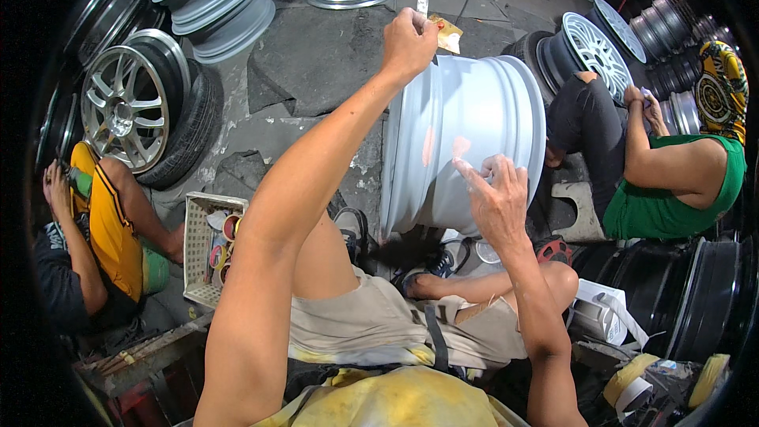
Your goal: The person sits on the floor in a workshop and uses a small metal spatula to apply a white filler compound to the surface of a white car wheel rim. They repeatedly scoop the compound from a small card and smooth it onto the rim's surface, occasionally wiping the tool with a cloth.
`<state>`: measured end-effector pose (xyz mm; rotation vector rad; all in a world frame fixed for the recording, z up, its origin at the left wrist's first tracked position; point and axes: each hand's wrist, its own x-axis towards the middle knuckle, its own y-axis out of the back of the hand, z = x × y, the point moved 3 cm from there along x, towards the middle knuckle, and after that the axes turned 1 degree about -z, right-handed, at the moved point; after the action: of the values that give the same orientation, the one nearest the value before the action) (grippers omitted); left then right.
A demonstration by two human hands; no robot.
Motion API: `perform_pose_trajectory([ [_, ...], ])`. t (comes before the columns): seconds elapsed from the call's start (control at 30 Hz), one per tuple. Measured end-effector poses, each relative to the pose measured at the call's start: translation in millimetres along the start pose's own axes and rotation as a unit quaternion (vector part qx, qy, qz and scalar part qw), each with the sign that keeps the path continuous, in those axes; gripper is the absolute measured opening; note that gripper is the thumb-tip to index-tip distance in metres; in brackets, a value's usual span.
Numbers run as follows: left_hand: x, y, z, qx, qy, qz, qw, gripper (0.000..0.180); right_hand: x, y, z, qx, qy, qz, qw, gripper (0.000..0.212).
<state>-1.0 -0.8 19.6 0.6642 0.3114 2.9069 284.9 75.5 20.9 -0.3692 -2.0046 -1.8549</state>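
Observation:
A pale grey wheel rim (494, 103) stands on its edge in front of me, its barrel facing me. Pinkish smears (461, 147) that look like filler mark its surface. At the rim's upper left, my left hand (409, 43) is closed on a flat, whitish, smeared strip (423, 1) that sticks up past its fingers. A yellowish-brown flat piece (449, 36) shows beside that hand; whether it is held too is unclear. My right hand (502, 194) has its index finger stretched to the barrel just under a smear, the other fingers partly curled, and nothing visible in it.
A plastic basket (192, 249) with rolls of tape stands left of my leg. Silver wheels (122, 111) and tyres lie at the left, more rims (597, 55) at the right. A person in green (672, 186) sits at the right, another in yellow shorts (111, 221) at the left.

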Motion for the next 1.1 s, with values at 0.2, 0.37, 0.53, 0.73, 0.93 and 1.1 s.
perform_pose_trajectory([
  [0.2,0,0,0,-0.016,-0.011,0.003,1.000,0.024,10,-7,-2,0.009,-0.019,0.018,1.000,0.044],
  [0.37,1,0,0,-0.005,-0.011,-0.001,1.000,0.024,4,-4,-5,0.006,-0.021,0.011,1.000,0.039],
  [0.53,1,-1,3,-0.012,-0.005,-0.004,1.000,0.023,5,-9,-5,-0.007,-0.025,0.023,0.999,0.039],
  [0.73,2,-1,1,0.001,-0.013,-0.003,1.000,0.024,8,-2,0,0.002,-0.020,0.023,1.000,0.039],
  [0.93,-1,0,2,-0.007,-0.001,-0.005,1.000,0.024,6,-6,1,-0.008,-0.013,0.014,1.000,0.040],
  [1.1,1,0,3,0.004,-0.015,-0.004,1.000,0.024,9,-1,5,-0.014,-0.004,0.020,1.000,0.042],
])
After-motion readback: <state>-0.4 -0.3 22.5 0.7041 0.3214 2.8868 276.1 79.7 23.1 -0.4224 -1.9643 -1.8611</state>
